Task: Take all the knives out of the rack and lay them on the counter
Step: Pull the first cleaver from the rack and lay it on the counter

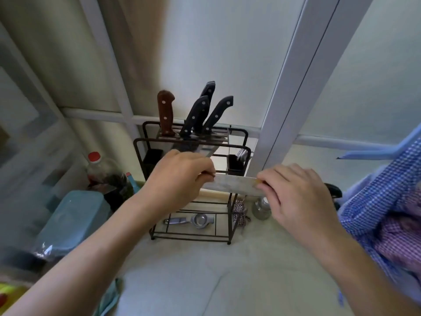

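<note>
A black wire rack point(237, 151) stands on the pale counter point(227, 281) against the window. One brown-handled knife point(165, 112) and three black-handled knives point(218, 114) stick upright out of its top slots. In front of the rack a wide steel knife blade point(230, 184) is held level between my hands. My left hand point(180, 176) pinches its left end, and my right hand point(296, 195) grips its right end. A dark rounded end point(333, 190) pokes out behind my right hand; whether it is this knife's handle is unclear.
A red-capped bottle point(102, 172) and a blue lidded box point(75, 222) stand left of the rack. A metal squeezer point(191, 221) lies on the rack's bottom shelf, with a small metal cup point(260, 210) beside it. Checked cloth point(387, 213) hangs at the right. A white window post point(289, 99) rises behind.
</note>
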